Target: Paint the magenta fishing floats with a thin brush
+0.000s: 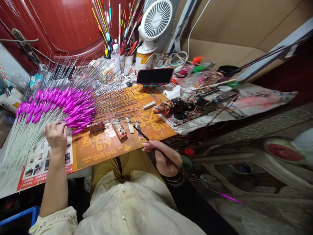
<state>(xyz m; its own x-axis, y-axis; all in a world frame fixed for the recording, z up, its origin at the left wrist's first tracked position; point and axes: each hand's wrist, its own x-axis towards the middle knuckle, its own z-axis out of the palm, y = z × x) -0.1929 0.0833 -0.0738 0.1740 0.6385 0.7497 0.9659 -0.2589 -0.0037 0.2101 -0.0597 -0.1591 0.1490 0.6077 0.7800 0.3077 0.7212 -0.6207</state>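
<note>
One head view, and two bare hands are in play. On the left, the left hand (55,137) has its fingers curled in at the near edge of the big bunch of purple floats (79,106), right over their pale stems (18,147); whether it pinches any, I cannot tell. The floats lie fanned across the left of the table, dozens of them, overlapping too thickly for an exact count, dark wires spraying out beyond.

Across to the right hand (168,158): closed around one slim dark stick (141,133), tip pointing up over the front of the orange sheet (105,150). And there's one lone purple float (231,198) out past the right sleeve, apart from the bunch; whether it joins the stick, I cannot tell.

Between the hands, four small pieces in a row: one dark speckled block (96,127), one red-edged block (119,130), one pale strip (130,125), one greyish strip (139,130). A fifth, a whitish bar (149,105), sits farther back. Behind them, one phone (155,76) propped sideways, one white fan (156,20), one clear bottle (115,54).
</note>
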